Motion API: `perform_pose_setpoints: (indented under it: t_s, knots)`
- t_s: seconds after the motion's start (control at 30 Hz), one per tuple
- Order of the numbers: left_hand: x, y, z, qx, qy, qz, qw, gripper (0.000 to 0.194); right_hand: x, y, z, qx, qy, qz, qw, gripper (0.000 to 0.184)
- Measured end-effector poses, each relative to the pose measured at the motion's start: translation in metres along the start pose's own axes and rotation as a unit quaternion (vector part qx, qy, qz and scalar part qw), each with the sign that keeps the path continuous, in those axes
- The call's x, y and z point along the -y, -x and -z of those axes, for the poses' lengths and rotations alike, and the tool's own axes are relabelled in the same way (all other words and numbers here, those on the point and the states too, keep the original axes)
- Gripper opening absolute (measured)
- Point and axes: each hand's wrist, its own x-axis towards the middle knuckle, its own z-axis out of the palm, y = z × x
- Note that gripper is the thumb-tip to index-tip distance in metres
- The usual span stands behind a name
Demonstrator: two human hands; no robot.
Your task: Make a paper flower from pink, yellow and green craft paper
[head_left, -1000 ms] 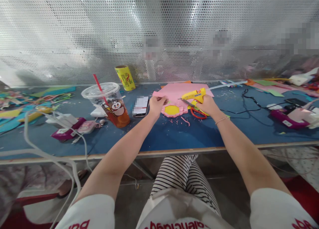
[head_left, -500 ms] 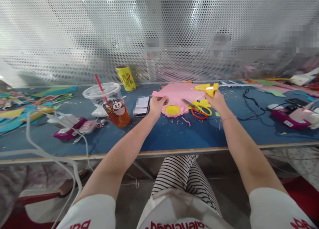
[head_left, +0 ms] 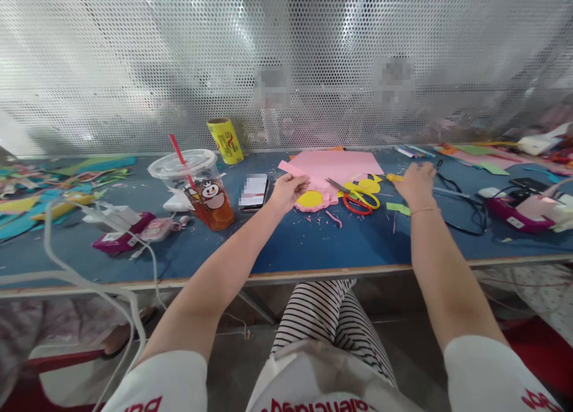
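My left hand [head_left: 289, 192] is closed in a pinch on a pink paper strip [head_left: 290, 168], just above a pink ruffled paper piece with a yellow oval centre [head_left: 310, 199]. Beside that piece lie scissors with red and yellow handles [head_left: 364, 198], their blades toward the left. Over the table on the right, my right hand [head_left: 417, 186] is open, its fingers slightly blurred and apart. A yellow glue gun [head_left: 394, 177] lies by it, mostly hidden behind the hand. Behind the scissors rests a pink paper sheet [head_left: 344, 164], with yellow paper cutouts [head_left: 370, 184] near its front edge.
To the left stand a plastic cup with a red straw [head_left: 210, 191], a phone [head_left: 254, 191] and a yellow tube [head_left: 225, 140]. Power strips [head_left: 123, 233] with cables sit on both sides. A perforated metal panel [head_left: 313, 65] rises behind the table. Green scraps [head_left: 397, 208] lie near my right hand.
My right hand has moved right and lowered the glue gun to the table, its fingers now off the grip. My left hand has shifted slightly right with the pink strip, now partly over the ruffled piece.
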Motion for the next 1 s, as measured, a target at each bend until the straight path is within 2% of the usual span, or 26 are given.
perform_pose_setpoints:
  t_s: [0.03, 0.07, 0.1, 0.17, 0.23, 0.3, 0.43, 0.53, 0.63, 0.77, 0.9, 1.0]
  knots:
    - [0.0, 0.002, -0.001, 0.022, -0.006, 0.016, 1.0, 0.015, 0.018, 0.002, -0.002, -0.001, -0.011, 0.028, 1.0, 0.066]
    - [0.0, 0.003, -0.002, 0.042, -0.013, 0.031, 0.999, 0.015, 0.037, 0.006, -0.004, 0.028, -0.061, 0.082, 0.994, 0.065]
    - [0.001, 0.004, -0.003, 0.06, -0.018, 0.042, 0.997, 0.015, 0.056, 0.01, -0.008, 0.068, -0.123, 0.134, 0.981, 0.061]
    - [0.003, 0.006, -0.004, 0.091, -0.028, 0.056, 0.994, 0.014, 0.091, 0.022, -0.018, 0.146, -0.226, 0.226, 0.936, 0.048]
    - [0.005, 0.008, -0.004, 0.115, -0.037, 0.063, 0.991, 0.013, 0.115, 0.035, -0.027, 0.159, -0.289, 0.281, 0.901, 0.036]
    - [0.007, 0.009, -0.005, 0.129, -0.044, 0.073, 0.988, 0.013, 0.128, 0.046, -0.033, 0.149, -0.318, 0.304, 0.886, 0.027]
    - [0.009, 0.011, -0.006, 0.144, -0.051, 0.1, 0.983, 0.012, 0.136, 0.054, -0.034, 0.13, -0.363, 0.29, 0.876, 0.01]
    - [0.008, 0.014, -0.009, 0.155, -0.058, 0.118, 0.979, 0.01, 0.137, 0.053, -0.031, 0.133, -0.382, 0.262, 0.876, 0.007]
    - [0.007, 0.016, -0.011, 0.139, -0.048, 0.111, 0.983, 0.009, 0.138, 0.051, -0.029, 0.132, -0.391, 0.234, 0.88, 0.008]
    - [0.007, 0.012, -0.01, 0.09, -0.035, 0.068, 0.993, 0.015, 0.139, 0.051, -0.03, 0.151, -0.405, 0.207, 0.878, 0.014]
    - [0.011, 0.009, -0.008, 0.079, -0.063, 0.002, 0.995, 0.028, 0.141, 0.052, -0.033, 0.175, -0.406, 0.176, 0.88, 0.019]
    - [0.014, 0.009, -0.008, 0.062, -0.094, -0.051, 0.992, 0.03, 0.142, 0.053, -0.035, 0.186, -0.402, 0.175, 0.879, 0.02]
